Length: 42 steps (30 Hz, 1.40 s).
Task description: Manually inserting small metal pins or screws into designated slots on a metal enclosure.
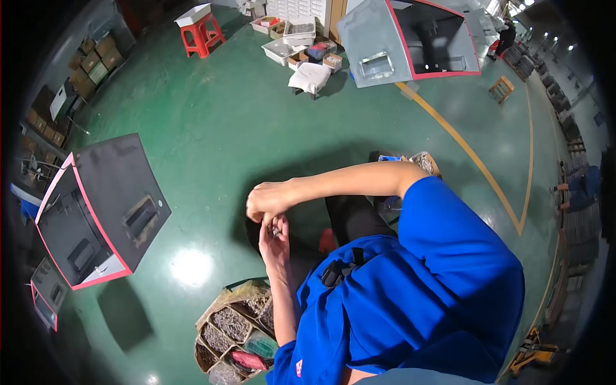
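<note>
Handling a small grey piece [276, 231] close to the body

Nearest, in front of the blue shirt [398, 308], the left hand [274, 244] is raised with curled fingers and seems to pinch the small grey piece near its fingertips. The right hand [271, 199] comes across above it, bent at the wrist, and meets the left fingers. I cannot tell whether it also pinches something, because its fingertips are hidden.

In my judgement, the step in hand is fine finger work on this piece, or its passing between the hands; which one, I cannot tell. The next move calls, I think, for a steady left pinch and careful contact from the right.

Beside the left forearm is a divided container [206, 316] with many small pieces in its compartments, also a red packet [249, 360] and a green packet [260, 344].

Farther, a dark box [122, 173] with red edges is at the left, and a grey box [375, 38] with red edges at the upper right. Beyond are several trays [277, 52] and a red stool [202, 37].
</note>
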### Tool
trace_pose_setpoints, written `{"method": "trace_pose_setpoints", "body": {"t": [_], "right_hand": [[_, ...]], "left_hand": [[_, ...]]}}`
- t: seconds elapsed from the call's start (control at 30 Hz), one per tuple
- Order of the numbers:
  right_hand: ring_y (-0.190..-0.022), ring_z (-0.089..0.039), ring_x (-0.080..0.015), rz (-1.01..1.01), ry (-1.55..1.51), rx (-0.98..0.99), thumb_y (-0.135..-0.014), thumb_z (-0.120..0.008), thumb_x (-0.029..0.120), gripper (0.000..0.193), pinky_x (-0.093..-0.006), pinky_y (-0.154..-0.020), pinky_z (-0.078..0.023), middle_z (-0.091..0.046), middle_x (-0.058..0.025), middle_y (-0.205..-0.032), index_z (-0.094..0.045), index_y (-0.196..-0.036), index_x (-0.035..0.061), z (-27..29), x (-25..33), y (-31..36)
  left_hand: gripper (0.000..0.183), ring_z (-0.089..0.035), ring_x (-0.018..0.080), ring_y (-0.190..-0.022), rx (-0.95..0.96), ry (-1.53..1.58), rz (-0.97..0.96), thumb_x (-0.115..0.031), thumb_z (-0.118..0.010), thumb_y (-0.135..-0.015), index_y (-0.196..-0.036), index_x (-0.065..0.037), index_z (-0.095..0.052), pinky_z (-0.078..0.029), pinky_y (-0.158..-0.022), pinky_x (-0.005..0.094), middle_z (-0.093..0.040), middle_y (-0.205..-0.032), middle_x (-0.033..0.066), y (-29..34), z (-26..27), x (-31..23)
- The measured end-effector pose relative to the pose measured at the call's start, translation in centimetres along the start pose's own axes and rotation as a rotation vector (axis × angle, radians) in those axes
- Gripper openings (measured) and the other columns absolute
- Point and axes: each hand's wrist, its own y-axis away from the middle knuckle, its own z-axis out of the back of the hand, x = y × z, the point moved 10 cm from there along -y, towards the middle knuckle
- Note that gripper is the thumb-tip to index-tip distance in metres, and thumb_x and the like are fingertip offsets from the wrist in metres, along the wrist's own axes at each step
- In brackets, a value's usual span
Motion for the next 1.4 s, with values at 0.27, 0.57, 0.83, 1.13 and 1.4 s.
{"method": "trace_pose_setpoints", "body": {"t": [0.27,0.57,0.83,1.13,1.4], "right_hand": [[-0.082,-0.055,-0.0207,0.144,0.334,-0.352,-0.070,-0.065,0.021,0.012,-0.0355,-0.070,-0.044,-0.058,-0.0026,-0.079,-0.062,-0.073,0.0090,6.7,0.6,11.4],[-0.081,-0.055,-0.0179,0.162,0.167,-0.512,-0.072,-0.070,0.016,0.014,-0.0320,-0.074,-0.043,-0.060,-0.0004,-0.083,-0.070,-0.085,0.0103,10.8,1.9,18.3],[-0.079,-0.055,-0.0182,0.226,0.174,-0.506,-0.070,-0.071,0.015,0.013,-0.0323,-0.075,-0.041,-0.062,0.0000,-0.083,-0.069,-0.081,0.0086,13.0,4.1,19.9],[-0.076,-0.056,-0.0191,0.043,0.237,-0.586,-0.068,-0.070,0.014,0.010,-0.0325,-0.073,-0.041,-0.063,-0.0034,-0.079,-0.066,-0.075,0.0073,13.4,3.9,18.5],[-0.078,-0.061,-0.0097,-0.128,-0.527,-0.601,-0.073,-0.069,-0.001,0.007,-0.0245,-0.074,-0.049,-0.064,-0.0036,-0.078,-0.063,-0.077,0.0008,19.1,-1.9,18.4]], "left_hand": [[0.030,-0.055,0.0272,-0.108,0.059,0.017,0.099,-0.018,-0.046,-0.093,-0.114,0.002,-0.051,-0.050,-0.090,0.0339,-0.057,-0.112,0.0143,-1.9,-11.1,4.9],[0.034,-0.054,0.0335,-0.110,0.110,0.173,0.243,-0.018,-0.038,-0.095,-0.108,0.012,-0.049,-0.041,-0.101,0.0433,-0.056,-0.109,0.0228,-0.4,-17.8,8.2],[0.032,-0.059,0.0255,-0.095,0.165,0.142,0.237,-0.020,-0.034,-0.096,-0.104,0.006,-0.052,-0.047,-0.091,0.0399,-0.059,-0.101,0.0158,-1.4,-19.9,8.9],[0.026,-0.058,0.0190,-0.088,0.194,0.321,0.228,-0.021,-0.037,-0.096,-0.101,-0.002,-0.054,-0.048,-0.081,0.0327,-0.060,-0.095,0.0085,-2.3,-20.2,8.3],[0.043,-0.039,0.0312,-0.127,0.146,0.207,0.100,-0.018,-0.036,-0.095,-0.128,0.009,-0.037,-0.032,-0.109,0.0384,-0.042,-0.133,0.0223,-3.9,-20.6,6.8]]}}
